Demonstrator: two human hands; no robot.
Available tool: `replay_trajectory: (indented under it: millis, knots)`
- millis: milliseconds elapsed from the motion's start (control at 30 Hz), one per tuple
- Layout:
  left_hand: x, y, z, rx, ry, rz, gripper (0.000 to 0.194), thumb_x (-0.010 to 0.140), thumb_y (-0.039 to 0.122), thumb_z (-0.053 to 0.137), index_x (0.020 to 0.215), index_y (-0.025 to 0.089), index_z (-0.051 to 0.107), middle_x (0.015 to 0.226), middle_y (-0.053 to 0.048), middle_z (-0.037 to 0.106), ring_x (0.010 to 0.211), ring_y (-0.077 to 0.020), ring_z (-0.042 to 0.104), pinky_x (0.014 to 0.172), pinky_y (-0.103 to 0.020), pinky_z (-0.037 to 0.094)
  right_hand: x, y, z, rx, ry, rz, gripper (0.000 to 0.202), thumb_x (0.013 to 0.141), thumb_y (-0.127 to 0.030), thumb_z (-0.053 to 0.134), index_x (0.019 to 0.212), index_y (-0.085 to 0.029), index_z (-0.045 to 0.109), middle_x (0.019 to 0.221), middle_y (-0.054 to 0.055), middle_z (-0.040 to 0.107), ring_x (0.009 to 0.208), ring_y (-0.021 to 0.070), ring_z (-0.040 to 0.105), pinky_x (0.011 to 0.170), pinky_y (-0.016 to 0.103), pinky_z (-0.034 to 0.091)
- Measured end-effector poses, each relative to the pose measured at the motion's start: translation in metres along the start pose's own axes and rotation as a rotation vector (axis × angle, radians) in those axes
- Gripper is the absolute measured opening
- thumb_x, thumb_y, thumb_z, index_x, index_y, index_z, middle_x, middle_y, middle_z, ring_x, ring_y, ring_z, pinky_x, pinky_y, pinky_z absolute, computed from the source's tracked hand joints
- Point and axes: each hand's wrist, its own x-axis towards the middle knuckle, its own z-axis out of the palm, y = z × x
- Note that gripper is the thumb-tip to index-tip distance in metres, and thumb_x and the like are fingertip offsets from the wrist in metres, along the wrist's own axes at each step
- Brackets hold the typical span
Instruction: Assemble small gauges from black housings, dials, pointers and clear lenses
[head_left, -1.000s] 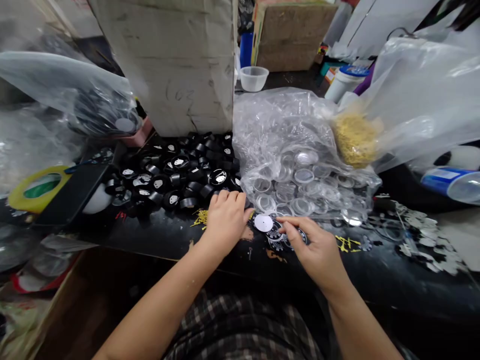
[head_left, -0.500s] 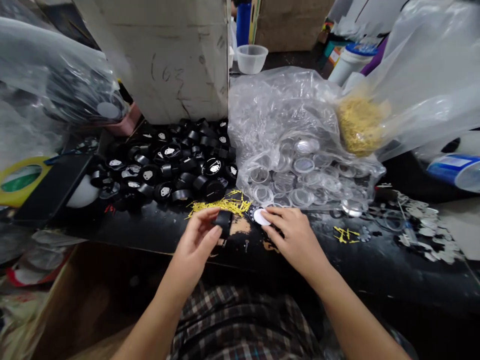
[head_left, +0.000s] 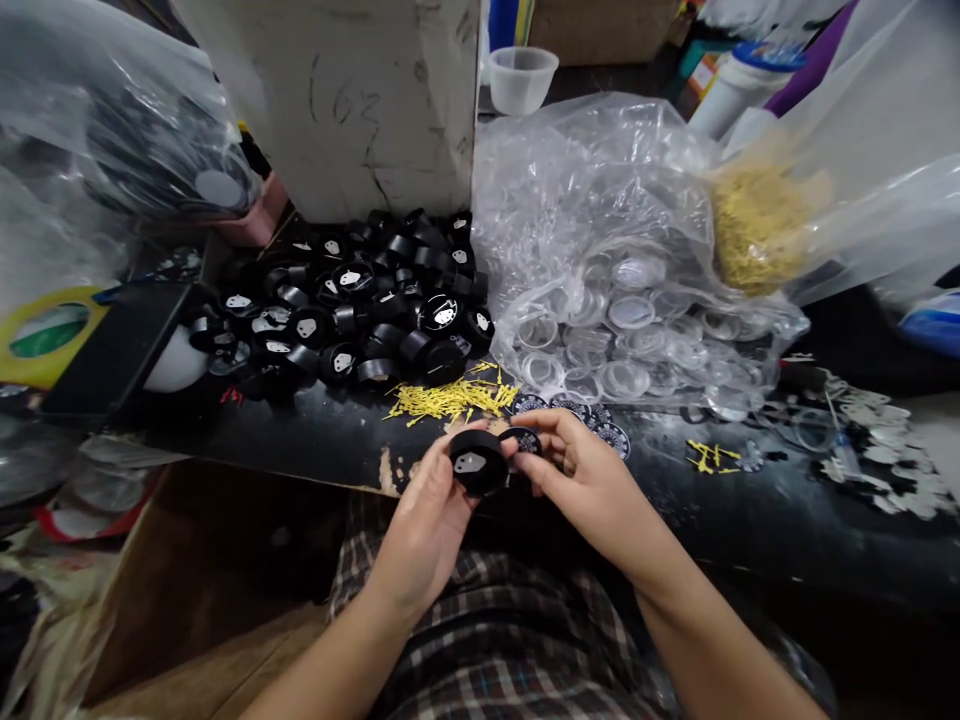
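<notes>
My left hand [head_left: 431, 505] is closed around a round black housing [head_left: 478, 463], its open side with a pale inner shape facing me. Right beside it, my right hand [head_left: 574, 455] pinches a black printed dial disc [head_left: 523, 441] at the housing's right edge. More printed dial discs [head_left: 613, 438] lie on the bench behind my right hand. A heap of thin yellow pointers [head_left: 450, 399] sits just beyond the housing. Behind on the left is a pile of black housings [head_left: 360, 310]. Clear round covers [head_left: 624, 378] fill an open plastic bag [head_left: 585, 190] behind on the right.
A large grey board [head_left: 337, 110] stands behind the housings. On the right lie a few yellow pointers [head_left: 712, 457] and scattered white pieces [head_left: 877, 440]. A yellow tape roll [head_left: 15, 335] and a black tray [head_left: 116, 355] are at the left. A clear tub [head_left: 523, 80] stands at the back.
The housing has turned its open side toward me and moved right. My right hand has lifted a dial disc from the bench to beside it. The view has shifted slightly.
</notes>
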Motion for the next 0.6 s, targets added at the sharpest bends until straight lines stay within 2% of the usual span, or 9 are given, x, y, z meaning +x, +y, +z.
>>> replay_trajectory:
  millis: [100,167,233,400,500,600]
  knots:
    - [0.003,-0.002,-0.002,-0.042,0.097,0.029,0.037,0.09,0.045,0.05,0.115,0.022,0.063,0.115,-0.008,0.07,0.112,-0.022,0.061,0.097,-0.036,0.047,-0.003,0.001,-0.005,0.047,0.094,0.004,0.013,0.087,-0.029,0.058,0.099,-0.023,0.059,0.075,-0.002,0.06,0.065,0.0118,0.057,0.059,0.025,0.047]
    - [0.006,-0.002,-0.002,-0.025,0.164,0.056,0.037,0.09,0.044,0.051,0.118,0.022,0.062,0.12,-0.008,0.068,0.112,-0.0212,0.061,0.098,-0.036,0.045,-0.005,-0.001,-0.008,0.01,0.137,-0.016,0.013,0.088,-0.03,0.058,0.099,-0.024,0.062,0.074,-0.003,0.06,0.064,0.0112,0.056,0.061,0.025,0.046]
    - [0.006,-0.003,0.0,0.02,0.181,0.023,0.035,0.089,0.039,0.054,0.12,0.024,0.061,0.124,-0.006,0.065,0.115,-0.0207,0.059,0.098,-0.034,0.046,-0.007,-0.005,-0.007,-0.04,0.169,-0.066,0.015,0.089,-0.03,0.057,0.102,-0.026,0.064,0.079,-0.002,0.063,0.068,0.0118,0.058,0.065,0.026,0.047]
    - [0.0,-0.013,0.008,0.101,0.07,-0.082,0.031,0.088,0.035,0.058,0.118,0.035,0.063,0.139,0.004,0.053,0.129,-0.0213,0.047,0.101,-0.034,0.044,-0.007,-0.019,0.003,-0.184,0.224,-0.276,0.017,0.09,-0.021,0.054,0.1,-0.026,0.066,0.091,0.002,0.062,0.083,0.0153,0.06,0.075,0.03,0.049]
    - [-0.002,-0.017,0.007,0.237,0.039,-0.063,0.035,0.088,0.035,0.057,0.123,0.037,0.059,0.144,0.005,0.048,0.136,-0.0222,0.037,0.11,-0.037,0.035,-0.005,-0.021,0.005,-0.217,0.245,-0.219,0.007,0.087,-0.021,0.056,0.093,-0.023,0.061,0.084,0.002,0.061,0.075,0.0153,0.059,0.068,0.029,0.049]
    - [-0.001,-0.017,0.003,0.343,0.011,-0.058,0.038,0.087,0.036,0.059,0.124,0.035,0.058,0.144,0.003,0.049,0.137,-0.0225,0.036,0.114,-0.037,0.028,-0.005,-0.017,0.002,-0.184,0.189,-0.123,0.002,0.086,-0.023,0.057,0.086,-0.021,0.056,0.078,0.001,0.061,0.07,0.0145,0.058,0.062,0.027,0.047]
